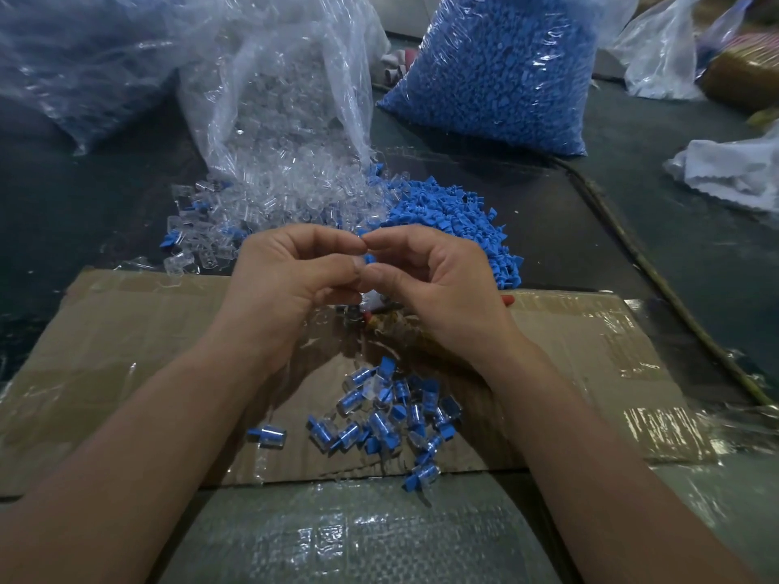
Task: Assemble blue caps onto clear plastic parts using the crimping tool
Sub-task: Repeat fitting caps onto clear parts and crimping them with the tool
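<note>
Blue cap (369, 258) is held above the cardboard (126, 330), pinched between the curled fingertips of the left hand (291, 284) and right hand (430, 284). Any clear part there is hidden. Seat it squarely before crimping; the tool (509, 298) lies underneath.

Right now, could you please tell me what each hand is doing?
Left hand: closed, fingers pinching the blue cap where the hands meet.
Right hand: closed, fingers pinching the same blue cap.

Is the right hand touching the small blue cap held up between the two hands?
Touching. In the head view the right hand pinches the blue cap between thumb and forefinger tips, with no gap visible.
</note>
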